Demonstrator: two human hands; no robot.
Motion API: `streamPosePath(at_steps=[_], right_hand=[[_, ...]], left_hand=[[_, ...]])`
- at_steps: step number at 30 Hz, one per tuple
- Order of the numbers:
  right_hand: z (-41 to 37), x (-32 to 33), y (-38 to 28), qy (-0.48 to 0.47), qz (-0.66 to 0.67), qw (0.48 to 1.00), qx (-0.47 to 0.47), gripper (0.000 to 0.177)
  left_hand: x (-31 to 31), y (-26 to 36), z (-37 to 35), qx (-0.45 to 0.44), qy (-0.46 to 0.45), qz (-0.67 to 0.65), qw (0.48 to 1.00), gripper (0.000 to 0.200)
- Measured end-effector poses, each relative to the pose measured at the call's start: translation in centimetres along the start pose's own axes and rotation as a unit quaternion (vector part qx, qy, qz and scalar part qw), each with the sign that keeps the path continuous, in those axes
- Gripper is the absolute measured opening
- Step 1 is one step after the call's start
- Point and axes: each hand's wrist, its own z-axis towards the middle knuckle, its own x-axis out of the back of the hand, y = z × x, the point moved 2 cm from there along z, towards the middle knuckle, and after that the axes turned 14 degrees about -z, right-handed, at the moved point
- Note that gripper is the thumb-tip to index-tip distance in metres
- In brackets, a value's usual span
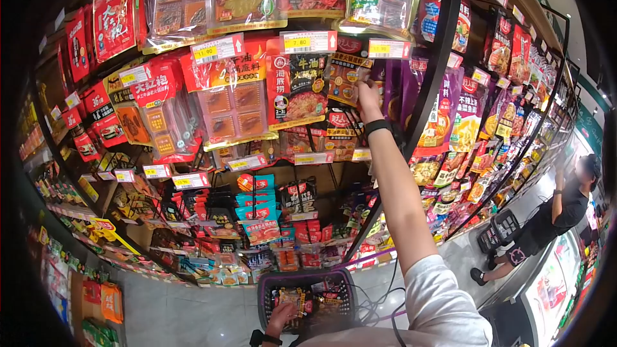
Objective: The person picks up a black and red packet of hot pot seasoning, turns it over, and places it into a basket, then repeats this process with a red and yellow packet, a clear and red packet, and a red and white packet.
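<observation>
My right hand (368,97), a dark band on its wrist, reaches up to the shelf. Its fingers are closed on the right edge of a brown hotpot seasoning packet (342,82), which hangs under a price tag. Beside that packet hangs a black-and-red hotpot base packet (297,90). Low in view, my left hand (283,316) is over a dark shopping basket (262,305). Its fingers curl at the edge of a small seasoning packet (297,298) among others in the basket; part of the grip is hidden.
A dark shelf upright (432,58) stands just right of my right forearm. Purple packets (450,106) hang beyond it. Turquoise packets (258,209) hang lower down. At right, another person (569,209) stands in the aisle near a black basket (499,231). Cables (379,302) run beside my basket.
</observation>
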Motion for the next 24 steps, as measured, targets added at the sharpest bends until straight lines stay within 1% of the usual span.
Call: streamPosePath(at_steps=[1, 2, 5, 6, 7, 9, 10, 13, 14, 17, 18, 21, 22, 23, 24], right_hand=[[0.4, -0.1, 0.1, 0.019, -0.043, 0.999, 0.006, 0.043], [0.5, -0.4, 0.3, 0.065, -0.08, 0.993, 0.051, 0.055], [-0.2, -1.4, -0.8, 0.075, -0.097, 0.992, 0.027, 0.066], [-0.6, -1.5, -1.3, 0.065, -0.101, 0.992, 0.022, 0.077], [-0.6, -1.6, -1.2, 0.07, -0.14, 0.988, -0.003, 0.079], [-0.3, -2.0, -1.3, 0.08, -0.217, 0.972, -0.05, 0.084], [-0.1, -2.3, -1.4, 0.07, -0.253, 0.964, -0.035, 0.088], [-1.2, -3.3, -2.1, 0.127, -0.322, 0.938, 0.007, 0.086], [-1.4, -3.3, -2.3, 0.087, -0.317, 0.944, -0.011, 0.087], [-2.6, -3.1, -3.0, 0.067, -0.316, 0.944, -0.07, 0.084], [-3.2, -3.4, -3.2, 0.158, -0.34, 0.926, -0.042, 0.067], [-3.7, -2.6, -3.5, 0.029, -0.237, 0.971, -0.003, 0.049], [-3.4, -3.4, -2.9, 0.056, -0.245, 0.967, 0.047, 0.037], [-3.5, -3.8, -2.6, 0.042, -0.233, 0.97, 0.049, 0.039], [-4.0, -4.0, -3.2, 0.053, -0.234, 0.969, 0.062, 0.039]], left_hand=[[-0.7, 0.7, -0.3, -0.005, -0.003, -0.004, 1.0, 0.038], [-0.5, 0.5, 0.0, -0.007, -0.003, -0.001, 1.0, 0.037], [0.1, 0.0, 1.5, -0.012, 0.003, 0.008, 1.0, 0.036], [0.1, 0.0, 1.8, -0.01, 0.01, 0.011, 1.0, 0.034], [-0.2, 0.4, 1.4, -0.007, 0.017, 0.016, 1.0, 0.033], [-0.7, 1.0, 0.1, -0.029, -0.013, -0.025, 0.999, 0.034], [-1.0, 1.5, -0.4, -0.04, -0.03, -0.047, 0.998, 0.034], [-0.2, 1.3, -0.5, -0.039, 0.002, -0.012, 0.999, 0.034], [0.2, 1.2, -0.5, -0.044, 0.005, -0.011, 0.999, 0.034], [1.6, -0.1, 0.1, -0.043, 0.013, -0.011, 0.999, 0.034], [1.7, -0.5, 0.3, -0.035, 0.014, -0.012, 0.999, 0.033], [1.7, -1.0, 0.4, -0.038, 0.001, -0.007, 0.999, 0.031], [1.3, -1.0, 0.2, -0.042, -0.007, -0.004, 0.999, 0.031], [0.8, -1.0, 0.0, -0.031, -0.006, -0.011, 0.999, 0.03], [0.3, -0.9, -0.2, -0.02, -0.005, -0.017, 1.0, 0.029]])
